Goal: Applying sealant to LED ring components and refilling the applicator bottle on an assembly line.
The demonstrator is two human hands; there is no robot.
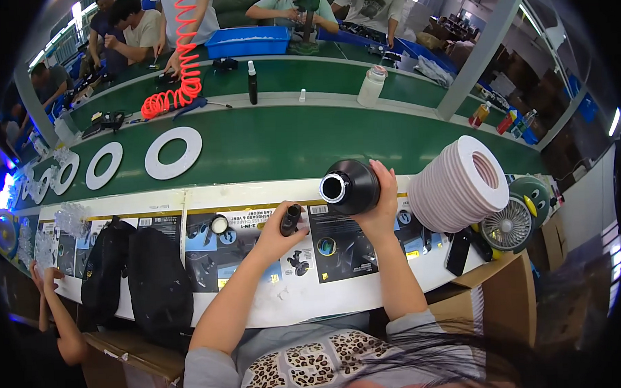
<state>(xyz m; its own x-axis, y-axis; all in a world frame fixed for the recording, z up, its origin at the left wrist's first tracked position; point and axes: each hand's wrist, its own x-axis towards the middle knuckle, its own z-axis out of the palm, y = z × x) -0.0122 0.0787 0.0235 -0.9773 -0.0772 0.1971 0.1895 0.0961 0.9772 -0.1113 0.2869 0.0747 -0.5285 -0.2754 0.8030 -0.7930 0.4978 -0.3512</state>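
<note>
My right hand is wrapped round a dark bottle, tilted so that its uncapped mouth with a pale, shiny rim faces me. To its left, my left hand grips a small black hollow tube-shaped piece, its end pointing up. Both hands are above the worktop, apart from each other. Left of my left hand is a small round dish with something whitish in it. Printed black-and-blue card sheets lie under my hands on the white worktop.
A stack of pale rings stands right of my right hand, beside a green fan and a black phone. White rings lie on the green belt. Black fabric pieces are at left, near a co-worker's hands.
</note>
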